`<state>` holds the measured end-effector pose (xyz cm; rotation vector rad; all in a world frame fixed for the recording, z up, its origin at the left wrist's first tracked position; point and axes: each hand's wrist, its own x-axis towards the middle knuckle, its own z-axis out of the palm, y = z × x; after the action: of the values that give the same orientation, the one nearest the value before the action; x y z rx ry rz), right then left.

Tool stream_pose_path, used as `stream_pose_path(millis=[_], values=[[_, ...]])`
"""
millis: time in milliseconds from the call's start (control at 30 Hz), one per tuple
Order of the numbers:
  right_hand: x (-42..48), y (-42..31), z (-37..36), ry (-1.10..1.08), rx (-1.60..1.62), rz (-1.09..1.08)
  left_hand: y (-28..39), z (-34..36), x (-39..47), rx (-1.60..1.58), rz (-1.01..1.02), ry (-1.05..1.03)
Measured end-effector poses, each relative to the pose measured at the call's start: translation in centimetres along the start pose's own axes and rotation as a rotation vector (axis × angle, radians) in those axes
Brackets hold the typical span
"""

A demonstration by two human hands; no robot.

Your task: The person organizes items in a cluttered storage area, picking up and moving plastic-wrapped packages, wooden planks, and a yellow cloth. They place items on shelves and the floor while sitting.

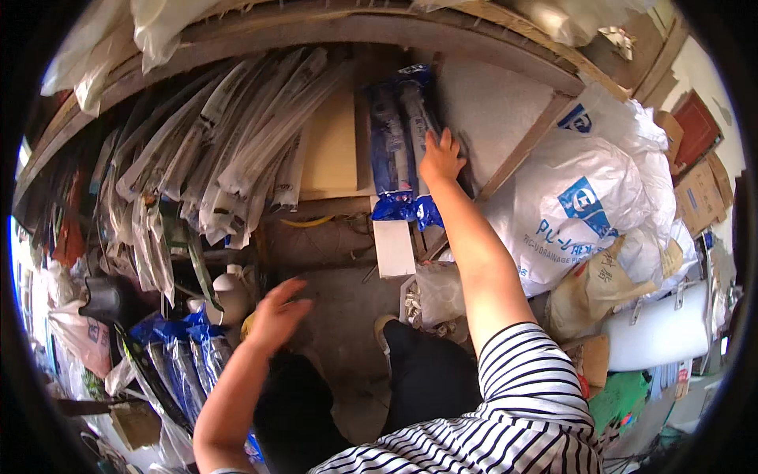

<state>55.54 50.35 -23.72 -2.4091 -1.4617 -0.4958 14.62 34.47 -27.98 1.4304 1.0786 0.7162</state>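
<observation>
My right hand (441, 159) reaches forward with its fingers spread over a blue and clear plastic-wrapped package (414, 112) on a shelf; its fingertips rest at the package's right side. Beside it on the left lies a similar blue-wrapped package (391, 148). Under their near ends a long white box (394, 249) juts out past the shelf edge. My left hand (281, 311) is raised above the floor, slightly blurred, fingers apart and nothing in it. Left of the packages, many long items in clear plastic sleeves (237, 142) hang over the shelf edge.
Large white woven sacks (580, 195) bulge at the right, beside a slanted wooden post (524, 145). More blue-wrapped packages (183, 361) stand at the lower left. A bin of small white pieces (411, 302) and a clear bag (441, 290) sit near my feet. A wooden beam (331, 29) crosses overhead.
</observation>
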Motion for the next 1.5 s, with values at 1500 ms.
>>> stream_pose_path(millis=[1500], values=[[-36.1,-24.0,-27.3,-0.791,1.640,-0.518,12.6,-10.2,-15.9,-0.233,0.287,0.622]])
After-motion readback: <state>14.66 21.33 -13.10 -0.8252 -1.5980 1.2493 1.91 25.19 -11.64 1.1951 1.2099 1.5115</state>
